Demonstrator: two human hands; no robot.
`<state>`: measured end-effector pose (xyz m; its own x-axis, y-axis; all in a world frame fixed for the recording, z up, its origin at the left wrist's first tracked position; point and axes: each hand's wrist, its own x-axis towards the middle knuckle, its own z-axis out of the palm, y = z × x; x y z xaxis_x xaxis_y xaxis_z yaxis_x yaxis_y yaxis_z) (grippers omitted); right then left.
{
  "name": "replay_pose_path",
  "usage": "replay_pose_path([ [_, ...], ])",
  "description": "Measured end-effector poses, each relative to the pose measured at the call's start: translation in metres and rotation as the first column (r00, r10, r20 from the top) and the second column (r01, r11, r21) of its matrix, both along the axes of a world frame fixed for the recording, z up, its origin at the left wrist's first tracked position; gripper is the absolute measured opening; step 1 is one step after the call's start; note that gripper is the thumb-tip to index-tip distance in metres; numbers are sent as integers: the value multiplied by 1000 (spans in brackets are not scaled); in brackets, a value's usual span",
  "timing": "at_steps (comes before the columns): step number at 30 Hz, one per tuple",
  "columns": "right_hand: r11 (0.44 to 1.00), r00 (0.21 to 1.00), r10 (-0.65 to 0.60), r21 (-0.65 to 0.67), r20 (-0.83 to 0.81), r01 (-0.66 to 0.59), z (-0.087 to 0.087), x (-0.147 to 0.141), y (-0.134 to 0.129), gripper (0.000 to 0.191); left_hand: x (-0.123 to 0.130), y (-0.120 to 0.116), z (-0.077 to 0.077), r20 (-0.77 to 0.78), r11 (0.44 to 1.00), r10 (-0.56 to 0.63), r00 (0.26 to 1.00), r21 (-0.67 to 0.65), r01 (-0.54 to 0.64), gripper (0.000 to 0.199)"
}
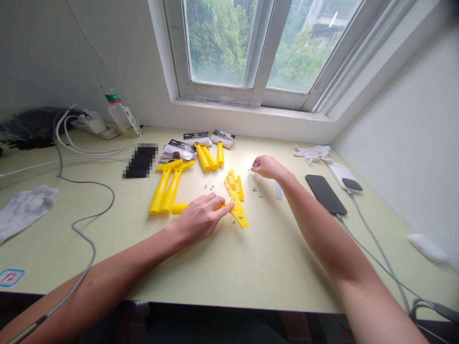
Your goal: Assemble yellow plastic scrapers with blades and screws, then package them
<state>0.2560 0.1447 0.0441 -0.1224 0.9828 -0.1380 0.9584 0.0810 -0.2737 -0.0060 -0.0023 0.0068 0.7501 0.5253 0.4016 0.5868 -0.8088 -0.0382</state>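
My left hand (202,215) is wrapped over a yellow plastic scraper (239,211), which lies flat with its handle end poking out to the left. The index finger presses by the scraper's head, where small metal screws show. A loose nut (234,221) sits just below that head. My right hand (268,167) is closed in a pinch low over the table, with a small purple spot at its fingertips; what it grips I cannot make out. Near it are a tiny metal piece (249,169) and small screws (254,189). Yellow head plates (234,184) lie between the hands.
Two yellow scraper bodies (168,188), several nuts (209,187), yellow handles (208,156) and black-and-white packets (179,149) lie left and behind. A thin blade (278,190) is under my right forearm. Phone (325,194), power bank (344,177), cables and a bottle (122,114) stand around.
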Motion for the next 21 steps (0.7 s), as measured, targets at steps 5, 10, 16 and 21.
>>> replay_pose_path([
  [5, 995, 996, -5, -94, 92, 14, -7, -20, 23, 7, 1, -2, 2, 15, 1000, -1, 1000, 8, 1, 43],
  [10, 990, 983, 123, -90, 135, -111, 5, -44, 15, 7, 4, -6, 2, -3, 1000, -26, 1000, -9, 26, 41],
  [16, 891, 885, 453, -95, 103, -445, 14, -108, -13, 10, 7, -10, 0, -56, 998, -52, 997, -31, 50, 40],
  [21, 826, 824, 560, -125, 85, -549, 10, -133, -25, 10, 8, -12, 0, -81, 998, -47, 996, -53, 43, 41],
])
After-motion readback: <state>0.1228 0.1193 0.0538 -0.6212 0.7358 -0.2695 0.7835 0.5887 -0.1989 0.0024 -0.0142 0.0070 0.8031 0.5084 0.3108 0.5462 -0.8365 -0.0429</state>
